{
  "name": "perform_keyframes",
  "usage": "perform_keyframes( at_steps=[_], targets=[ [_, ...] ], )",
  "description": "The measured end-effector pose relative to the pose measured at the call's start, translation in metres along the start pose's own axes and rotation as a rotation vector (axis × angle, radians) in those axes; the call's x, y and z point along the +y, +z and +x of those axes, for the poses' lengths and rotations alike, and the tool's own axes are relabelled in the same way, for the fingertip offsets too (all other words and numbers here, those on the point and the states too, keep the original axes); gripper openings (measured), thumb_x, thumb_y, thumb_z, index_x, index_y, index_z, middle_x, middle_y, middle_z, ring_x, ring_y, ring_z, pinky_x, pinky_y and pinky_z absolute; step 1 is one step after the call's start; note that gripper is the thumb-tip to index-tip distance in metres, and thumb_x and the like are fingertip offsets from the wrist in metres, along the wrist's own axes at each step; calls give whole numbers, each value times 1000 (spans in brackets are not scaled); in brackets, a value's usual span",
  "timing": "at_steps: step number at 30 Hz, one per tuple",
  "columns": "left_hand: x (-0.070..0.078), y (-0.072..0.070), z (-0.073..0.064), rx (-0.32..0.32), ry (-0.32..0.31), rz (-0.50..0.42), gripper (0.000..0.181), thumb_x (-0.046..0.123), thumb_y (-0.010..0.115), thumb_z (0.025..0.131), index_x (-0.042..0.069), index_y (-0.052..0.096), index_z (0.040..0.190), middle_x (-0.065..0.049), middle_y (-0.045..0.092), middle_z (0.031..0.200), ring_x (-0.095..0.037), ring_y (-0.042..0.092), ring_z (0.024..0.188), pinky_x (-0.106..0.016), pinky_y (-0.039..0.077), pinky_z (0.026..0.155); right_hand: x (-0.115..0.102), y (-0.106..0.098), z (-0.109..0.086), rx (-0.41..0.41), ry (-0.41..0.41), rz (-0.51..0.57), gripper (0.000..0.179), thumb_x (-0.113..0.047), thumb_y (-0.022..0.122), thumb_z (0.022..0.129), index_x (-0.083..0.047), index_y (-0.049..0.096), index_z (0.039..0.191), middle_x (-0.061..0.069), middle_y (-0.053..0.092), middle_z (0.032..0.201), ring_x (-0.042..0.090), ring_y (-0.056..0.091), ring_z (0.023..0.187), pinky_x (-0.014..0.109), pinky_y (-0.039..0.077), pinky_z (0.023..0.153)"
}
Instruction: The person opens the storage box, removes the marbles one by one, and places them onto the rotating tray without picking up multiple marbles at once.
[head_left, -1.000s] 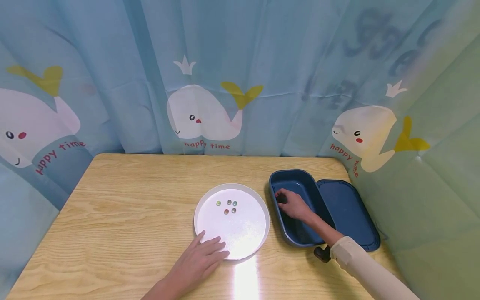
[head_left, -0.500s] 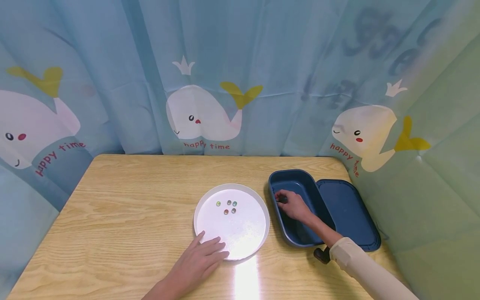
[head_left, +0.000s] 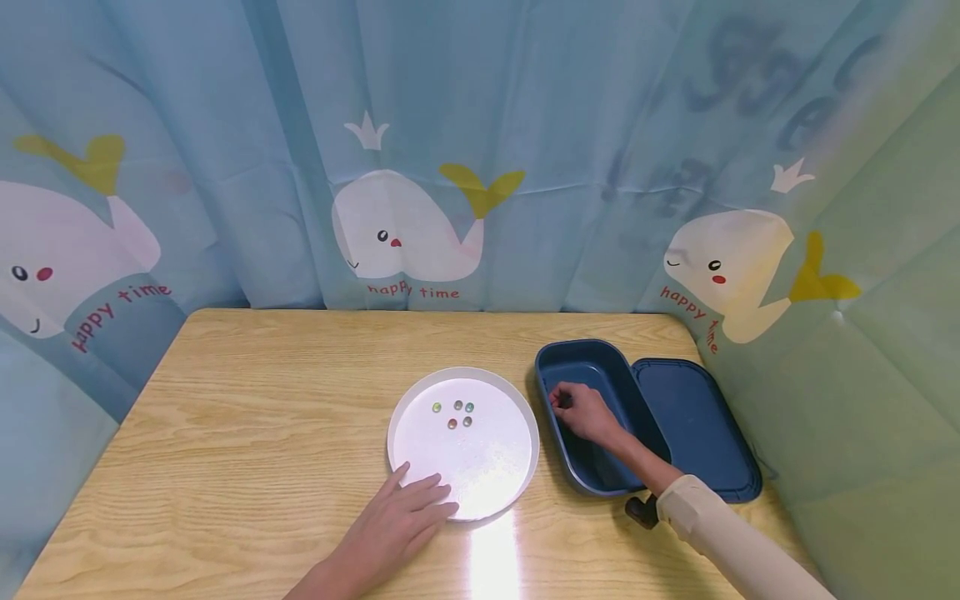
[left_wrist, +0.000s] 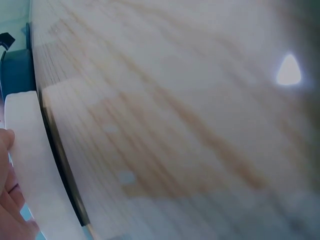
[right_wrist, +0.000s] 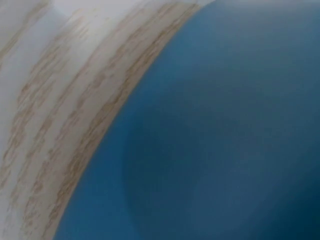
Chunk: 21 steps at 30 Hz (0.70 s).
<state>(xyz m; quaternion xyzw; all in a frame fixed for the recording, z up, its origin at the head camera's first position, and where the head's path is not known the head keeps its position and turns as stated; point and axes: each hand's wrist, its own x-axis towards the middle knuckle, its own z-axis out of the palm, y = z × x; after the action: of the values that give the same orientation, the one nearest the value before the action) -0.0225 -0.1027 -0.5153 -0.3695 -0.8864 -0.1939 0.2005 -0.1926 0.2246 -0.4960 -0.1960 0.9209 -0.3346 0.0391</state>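
Observation:
Several small glass marbles [head_left: 458, 406] lie grouped in the upper part of a round white tray [head_left: 517, 433]. My left hand [head_left: 397, 521] rests over the tray's near left rim, its fingers spread. In the left wrist view, fingertips [left_wrist: 7, 140] touch the outside of the tray's white side. My right hand [head_left: 588, 412] reaches down into a deep navy blue box [head_left: 622, 375]. Its fingers are bent, thumb and forefinger close together beside the box's left wall. I cannot tell if anything is between them. Only the box's side fills the right wrist view.
A flat navy lid [head_left: 697, 417] lies right of the box. Near the box's front corner, below the right sleeve [head_left: 720, 517], is a black wrist device [head_left: 642, 510]. Whale-print curtains [head_left: 405, 225] hang behind the wooden table [head_left: 285, 400].
The box has shifted very slightly to the left, and the right hand's fingers have drawn a little closer together. The left hand, tray and marbles stay as they were.

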Motion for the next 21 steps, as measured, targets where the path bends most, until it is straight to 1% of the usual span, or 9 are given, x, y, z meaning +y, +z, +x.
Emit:
perform_keyframes(
  at_steps=[6, 10, 13, 16, 21],
  targets=[
    [0, 0, 0, 2, 0, -1, 22, 27, 56, 99, 22, 75, 111, 1, 70, 120, -18, 62, 117, -54, 36, 105, 0, 0, 2, -27, 66, -25, 6, 0, 69, 87, -4, 70, 91, 2, 67, 82, 17, 62, 78, 34, 52, 70],
    [0, 0, 0, -8, -5, -3, 21, 27, 58, 98, 22, 75, 111, 1, 70, 120, -18, 62, 118, -54, 35, 105, 0, -3, 0, -31, 76, -22, 9, 1, 68, 88, -3, 73, 94, 3, 70, 85, 18, 66, 80, 34, 53, 71],
    [0, -1, 0, -13, -8, -2, 21, 26, 60, 97, 22, 75, 111, 1, 70, 120, -18, 62, 118, -54, 35, 106, -3, -7, 0, -21, 83, 4, 10, 1, 68, 87, -3, 74, 95, 5, 71, 87, 19, 68, 81, 34, 55, 71],
    [0, -1, 0, -9, -7, -5, 21, 26, 59, 98, 22, 75, 110, 1, 70, 120, -19, 62, 117, -54, 35, 106, -7, -13, 0, -9, 89, 40, 9, 0, 68, 90, -2, 73, 97, 6, 72, 90, 20, 68, 83, 36, 56, 70],
    [0, -1, 1, 4, 1, -2, 25, 28, 53, 102, 22, 75, 110, 1, 70, 120, -18, 62, 117, -53, 35, 105, -16, -24, 1, 25, 108, 56, 9, -6, 70, 92, -3, 73, 100, 7, 72, 95, 24, 69, 89, 41, 58, 77]
  ],
)
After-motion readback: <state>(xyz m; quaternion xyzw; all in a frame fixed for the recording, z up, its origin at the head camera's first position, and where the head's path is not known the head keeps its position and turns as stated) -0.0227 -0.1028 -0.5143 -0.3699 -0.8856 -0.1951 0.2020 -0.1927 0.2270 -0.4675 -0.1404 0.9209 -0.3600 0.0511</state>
